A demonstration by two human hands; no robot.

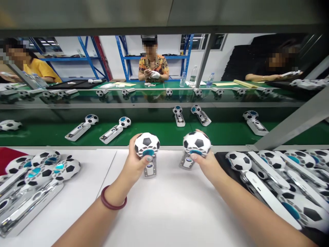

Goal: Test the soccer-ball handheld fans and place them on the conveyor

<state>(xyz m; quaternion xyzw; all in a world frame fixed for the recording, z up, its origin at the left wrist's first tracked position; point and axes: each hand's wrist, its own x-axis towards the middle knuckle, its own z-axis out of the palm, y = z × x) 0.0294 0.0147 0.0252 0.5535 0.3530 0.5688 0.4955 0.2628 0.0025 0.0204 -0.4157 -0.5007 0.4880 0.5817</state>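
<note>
Forearms enter from the bottom edge, a dark red bangle [113,202] on the left wrist. Left hand [133,164] is closed round a football-headed unit [147,145], thumb on its teal ring, the grey handle hanging below the fist just above the white mat [164,212]. Right hand [205,161] grips a second unit [196,143] the same way, handle angled down and to the left; both units sit at the far edge of the mat, close to the green belt [164,132]. Left pile [38,178]: loose units lying across one another, heads toward the middle. Right pile [282,178]: more units on a dark tray, packed side by side. On the belt: five single units, spaced apart, plus a loose ball head [10,125] at far left. Beyond: three people seated at a far bench, hands busy. Risks, as judged: each unit is held by its round head only, so a slack grip could let the handle swing and the piece drop to the mat or roll onto the belt; the two heads are near enough to knock together; an elbow drifting outward could disturb either pile. Whether the handles are fully seated is hard to tell at this distance.
</note>
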